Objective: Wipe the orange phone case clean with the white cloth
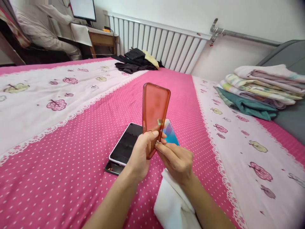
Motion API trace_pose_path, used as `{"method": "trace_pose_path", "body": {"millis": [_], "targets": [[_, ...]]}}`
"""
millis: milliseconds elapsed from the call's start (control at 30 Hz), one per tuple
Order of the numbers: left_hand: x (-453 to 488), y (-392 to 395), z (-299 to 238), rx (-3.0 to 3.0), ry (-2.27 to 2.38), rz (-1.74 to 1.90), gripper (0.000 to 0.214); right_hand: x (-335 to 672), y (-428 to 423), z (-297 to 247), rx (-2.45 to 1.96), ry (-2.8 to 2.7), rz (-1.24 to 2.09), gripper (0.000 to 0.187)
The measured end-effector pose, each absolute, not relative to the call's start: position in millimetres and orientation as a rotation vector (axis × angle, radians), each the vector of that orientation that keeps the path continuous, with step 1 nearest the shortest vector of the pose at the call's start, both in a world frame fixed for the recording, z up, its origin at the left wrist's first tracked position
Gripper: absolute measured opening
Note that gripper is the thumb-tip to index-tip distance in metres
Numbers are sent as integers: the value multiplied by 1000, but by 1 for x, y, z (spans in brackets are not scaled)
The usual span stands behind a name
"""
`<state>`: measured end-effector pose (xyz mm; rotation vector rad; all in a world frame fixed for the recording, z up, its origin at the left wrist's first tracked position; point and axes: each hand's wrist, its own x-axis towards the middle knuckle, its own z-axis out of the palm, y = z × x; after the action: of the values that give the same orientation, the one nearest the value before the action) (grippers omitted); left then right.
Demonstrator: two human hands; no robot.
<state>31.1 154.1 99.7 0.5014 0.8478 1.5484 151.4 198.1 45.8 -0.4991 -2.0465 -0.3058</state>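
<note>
Reaches forward in the head view with both forearms slanting inward from the bottom edge. Holds an orange see-through phone case (156, 105) nearly upright over the pink bedspread (83, 143), clamped low down in the left hand (140, 149) with the thumb across the front and fingers curled behind. Pinches the fingertips of the right hand (177, 159) together at the lower right edge, with knuckles bent; cannot tell what lies between them. Crosses a white cloth (169, 203) with the right wrist, near a white-edged black phone (127, 143).
</note>
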Motion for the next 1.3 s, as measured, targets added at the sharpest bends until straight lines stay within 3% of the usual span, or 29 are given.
{"method": "trace_pose_path", "body": {"millis": [233,600,900,1300], "targets": [[29,153,103,498,891,1549,25,151,198,49,-505,-2045,-267,6],[44,154,90,409,988,1674,20,145,191,48,-654,-2074,-368,14],[51,153,98,349,836,1671,22,144,185,42,-776,-2028,-83,21],[54,149,94,517,680,1700,23,148,181,51,-807,-2004,0,22]]}}
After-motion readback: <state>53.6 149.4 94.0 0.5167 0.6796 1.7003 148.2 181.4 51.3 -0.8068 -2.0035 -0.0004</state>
